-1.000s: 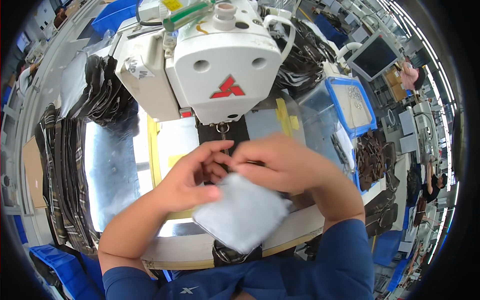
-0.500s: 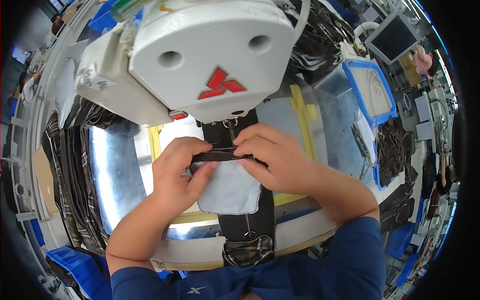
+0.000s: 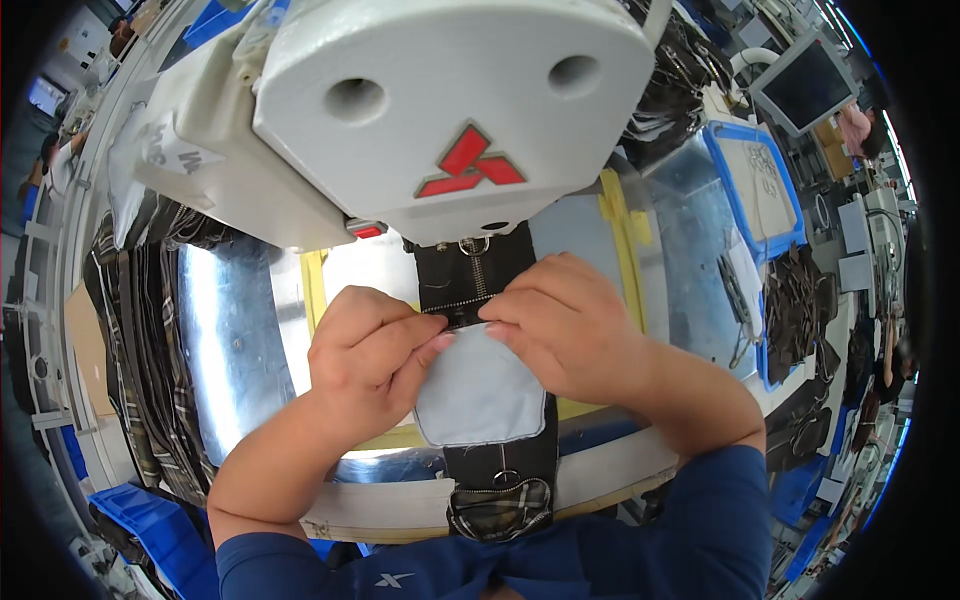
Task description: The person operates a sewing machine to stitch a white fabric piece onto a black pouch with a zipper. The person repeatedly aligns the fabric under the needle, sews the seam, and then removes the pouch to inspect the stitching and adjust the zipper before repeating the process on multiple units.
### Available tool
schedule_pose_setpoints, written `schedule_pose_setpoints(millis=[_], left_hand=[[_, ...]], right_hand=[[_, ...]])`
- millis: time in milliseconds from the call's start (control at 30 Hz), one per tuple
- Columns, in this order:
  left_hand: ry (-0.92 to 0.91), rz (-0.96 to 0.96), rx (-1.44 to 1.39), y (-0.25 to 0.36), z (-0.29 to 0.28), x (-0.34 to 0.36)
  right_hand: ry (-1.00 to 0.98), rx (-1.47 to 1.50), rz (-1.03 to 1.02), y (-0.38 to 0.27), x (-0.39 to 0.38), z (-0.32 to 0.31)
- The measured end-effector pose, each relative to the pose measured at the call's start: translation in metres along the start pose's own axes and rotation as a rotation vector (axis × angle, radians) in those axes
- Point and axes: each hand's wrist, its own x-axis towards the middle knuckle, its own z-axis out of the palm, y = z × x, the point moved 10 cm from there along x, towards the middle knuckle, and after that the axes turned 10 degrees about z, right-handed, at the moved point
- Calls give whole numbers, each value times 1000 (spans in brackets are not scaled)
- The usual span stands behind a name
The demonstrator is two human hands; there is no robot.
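A strip of black fabric (image 3: 440,275) runs out from beneath the white sewing machine head (image 3: 400,150) towards me. A metal zipper (image 3: 479,275) goes lengthwise along it, with a metal ring at the far end, and another row of teeth crosses it. My left hand (image 3: 370,350) pinches the crossing edge at its left side. At the right side my right hand (image 3: 575,325) pinches the same edge, fingertips a short gap from the left ones. A light grey cloth panel (image 3: 485,395) hangs from this edge and lies flat. The needle area is hidden by the machine head.
Dark and plaid garment pieces (image 3: 150,370) are stacked at the left. Yellow tape (image 3: 630,250) marks the work surface. A blue-rimmed tray (image 3: 755,190) and dark cut pieces (image 3: 800,310) stand at the right. A plaid piece (image 3: 500,508) lies at the near edge.
The black edge between my hands has turned from a thick raised fold to a thinner, flatter line. Both hands keep pinching it. The whole view has shifted slightly.
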Motion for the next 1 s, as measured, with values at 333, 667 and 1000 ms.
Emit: schedule_pose_setpoints(millis=[333,667,1000], left_hand=[[-46,-218,-188,-10,6,-5],[-12,-569,-266,-54,30,-27],[-350,-686,-24,-116,52,-13]], right_hand=[[-2,66,-5,0,-5,2],[3,-144,60,26,1,21],[-159,-103,466,95,37,32]])
